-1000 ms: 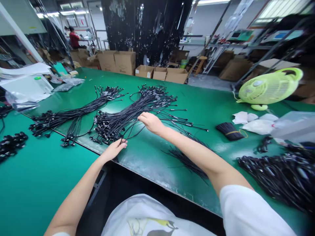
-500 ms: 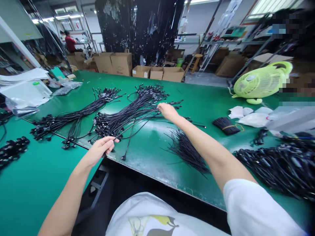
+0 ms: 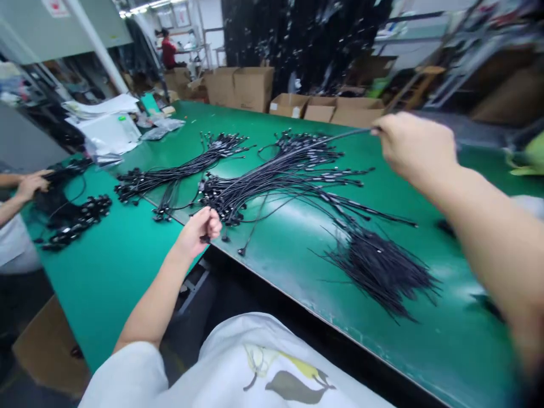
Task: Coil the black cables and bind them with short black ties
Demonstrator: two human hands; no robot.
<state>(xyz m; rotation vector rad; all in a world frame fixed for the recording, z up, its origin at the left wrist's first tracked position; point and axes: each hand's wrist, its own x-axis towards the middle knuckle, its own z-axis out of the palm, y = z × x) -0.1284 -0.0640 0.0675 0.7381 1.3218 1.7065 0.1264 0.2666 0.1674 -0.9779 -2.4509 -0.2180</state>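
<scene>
A single thin black cable (image 3: 315, 144) is lifted out of the heap and pulled nearly taut between both hands, above the table. Its long axis runs from 8 o'clock to 2 o'clock across the view. The left hand (image 3: 199, 229) is clenched into a fist on the lower, plug end, just off the near edge of the glossy green table mat (image 3: 293, 266). The right hand (image 3: 414, 148) is raised and pinches the far tip between thumb and fingers, well apart from the left. From the left hand the cable climbs away toward 2 o'clock; the left is the hand nearer the body and the plug cluster.

Directly under the stretched cable lies the splayed bundle of black cables with small plugs (image 3: 276, 178). At 10 o'clock from it rests a second, tighter black cable bundle (image 3: 182, 170). At 5 o'clock sits a bristly heap of fine black strands (image 3: 378, 266). Brown cardboard boxes (image 3: 242, 85) line the far edge at 12 o'clock. At 9 o'clock a co-worker's hand (image 3: 32, 184) rests on more black cables.
</scene>
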